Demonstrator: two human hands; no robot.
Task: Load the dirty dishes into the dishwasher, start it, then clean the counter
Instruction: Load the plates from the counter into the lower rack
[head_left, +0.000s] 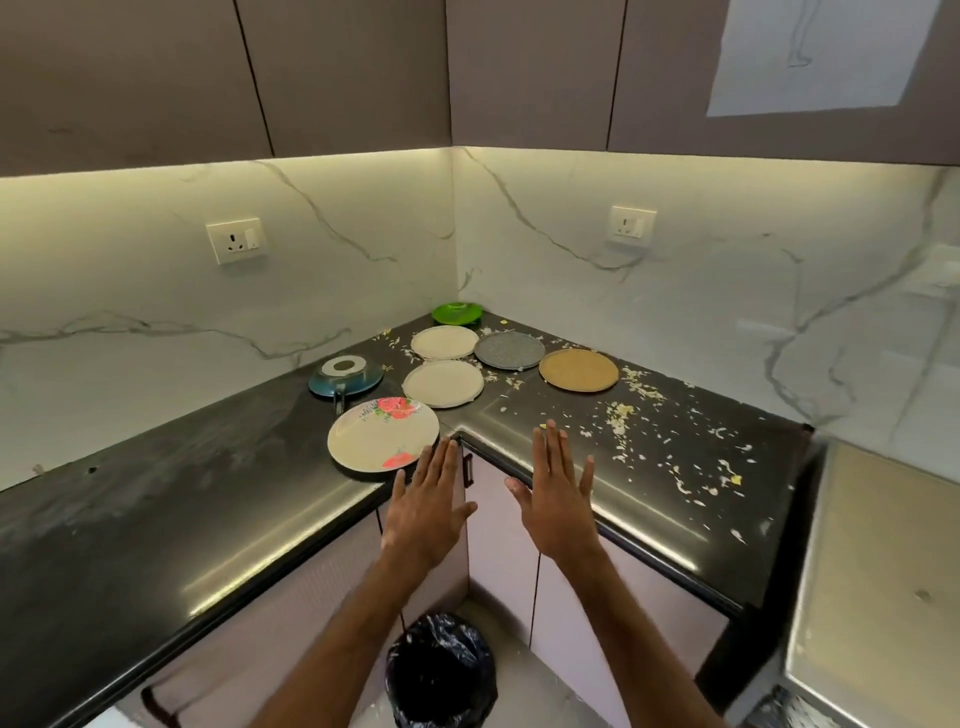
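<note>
Black corner counter (156, 493): floral plate (383, 434), two cream plates (443, 383), grey plate (509, 351), brown plate (578, 369), green plate (457, 313) (deep in the corner), upturned blue pan (345, 378), scraps (623, 415), perhaps rice.

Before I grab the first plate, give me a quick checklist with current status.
1. Hands free: ok; left hand and right hand are open, holding nothing.
2. Nearest dish within reach: ok; floral plate lies at the counter edge, just beyond the left hand.
3. Counter clean: not ok; food scraps litter the right side.
4. Dishwasher open: cannot tell; none identifiable in view.
5. Bin ready: ok; lined bin stands on the floor below.
</note>
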